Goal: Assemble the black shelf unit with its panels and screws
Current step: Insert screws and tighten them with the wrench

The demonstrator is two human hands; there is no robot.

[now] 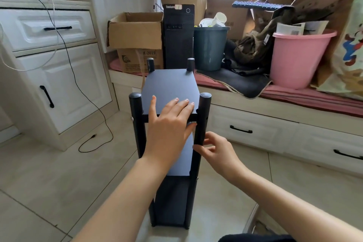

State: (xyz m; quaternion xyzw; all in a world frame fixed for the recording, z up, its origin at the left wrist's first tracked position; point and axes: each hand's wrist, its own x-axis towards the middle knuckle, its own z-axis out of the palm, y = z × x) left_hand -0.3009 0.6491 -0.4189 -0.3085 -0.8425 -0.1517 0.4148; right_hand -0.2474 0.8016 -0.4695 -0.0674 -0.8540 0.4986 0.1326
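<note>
Two hands on the black shelf unit [170, 143], standing upright on the tiled floor [59, 182]. Left hand [169, 122] lies flat, fingers straight, pressing the top panel [169, 84]. Right hand [214, 150] pinches the near right post [202, 122] with curled fingertips.

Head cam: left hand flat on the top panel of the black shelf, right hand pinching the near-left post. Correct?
Not quite. In the head view the left hand does lie flat on the top panel of the black shelf, but the right hand has its fingers at the near-right post, not the near-left post, which nothing touches.
</note>
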